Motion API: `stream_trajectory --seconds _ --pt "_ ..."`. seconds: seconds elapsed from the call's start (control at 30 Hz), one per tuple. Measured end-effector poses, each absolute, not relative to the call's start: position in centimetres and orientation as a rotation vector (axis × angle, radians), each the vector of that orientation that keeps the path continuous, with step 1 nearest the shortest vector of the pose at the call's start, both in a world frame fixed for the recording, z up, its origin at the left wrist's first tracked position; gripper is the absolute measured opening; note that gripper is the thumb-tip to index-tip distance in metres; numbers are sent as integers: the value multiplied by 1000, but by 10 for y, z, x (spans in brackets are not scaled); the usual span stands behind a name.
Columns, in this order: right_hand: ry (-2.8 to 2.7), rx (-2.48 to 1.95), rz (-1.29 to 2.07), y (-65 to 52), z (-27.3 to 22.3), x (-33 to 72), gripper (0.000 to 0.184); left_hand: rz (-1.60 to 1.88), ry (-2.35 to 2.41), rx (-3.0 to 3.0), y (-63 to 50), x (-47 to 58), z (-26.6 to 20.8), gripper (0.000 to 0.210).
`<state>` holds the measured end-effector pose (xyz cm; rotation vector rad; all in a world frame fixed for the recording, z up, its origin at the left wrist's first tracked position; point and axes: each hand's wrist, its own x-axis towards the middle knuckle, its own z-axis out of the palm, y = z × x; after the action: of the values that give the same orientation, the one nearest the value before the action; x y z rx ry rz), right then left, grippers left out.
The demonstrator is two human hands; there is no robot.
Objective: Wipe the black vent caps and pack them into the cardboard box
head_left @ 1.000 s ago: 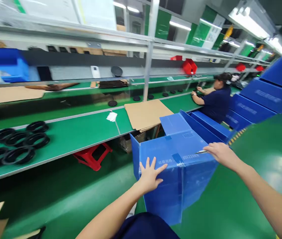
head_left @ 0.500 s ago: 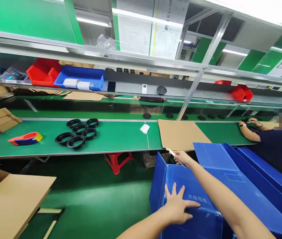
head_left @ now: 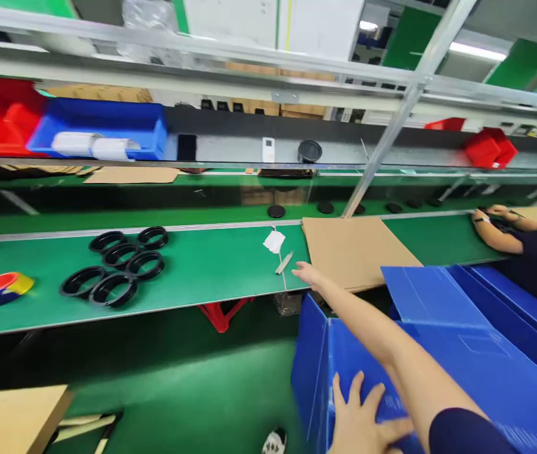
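Note:
My right hand [head_left: 306, 275] reaches out over the front edge of the green workbench [head_left: 221, 265], with nothing in its fingers. Just left of its fingertips lies a slim, pale utility knife [head_left: 284, 263], apart from the hand. A crumpled white paper [head_left: 274, 241] is a little behind the knife. Beside my right wrist, flat brown cardboard sheets [head_left: 358, 249] rest on the bench. My left hand [head_left: 365, 413] is spread with its fingers apart against the side of the blue corrugated box [head_left: 313, 359]; the bottom of the hand is cut off by the frame.
Several black rings [head_left: 114, 290] and a tape dispenser [head_left: 0, 287] lie on the bench to the left. A shelf above holds a blue bin [head_left: 102, 120]. Under the bench stands a red stool [head_left: 218, 315]. A co-worker's arm [head_left: 498, 236] is at the far right.
My right hand has moved forward and left and let go of the utility knife, which now lies on the bench. My left hand stays on the blue box. The view has shifted.

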<state>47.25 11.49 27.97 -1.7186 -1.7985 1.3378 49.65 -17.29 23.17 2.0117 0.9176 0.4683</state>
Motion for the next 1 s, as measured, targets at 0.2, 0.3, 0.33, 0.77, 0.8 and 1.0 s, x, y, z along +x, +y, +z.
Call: stream_trajectory --seconds 0.2,0.3,0.33,0.77,0.8,1.0 --pt "-2026 -1523 897 20 385 634 40 576 1081 2253 -148 457 276 49" --pt "-1848 -1751 64 -99 417 718 43 682 1122 2333 -135 462 267 50" --pt "-1655 -1869 -143 -144 412 735 46 724 1134 2337 -133 464 263 49" --pt "-1161 -2170 -140 -321 198 708 98 786 1021 2443 -157 490 285 36" --pt "-1193 -2124 -118 -327 199 714 95 798 1026 2406 -161 492 288 36" --pt "-1193 -1953 25 -344 217 744 88 753 962 2090 -192 497 311 40"
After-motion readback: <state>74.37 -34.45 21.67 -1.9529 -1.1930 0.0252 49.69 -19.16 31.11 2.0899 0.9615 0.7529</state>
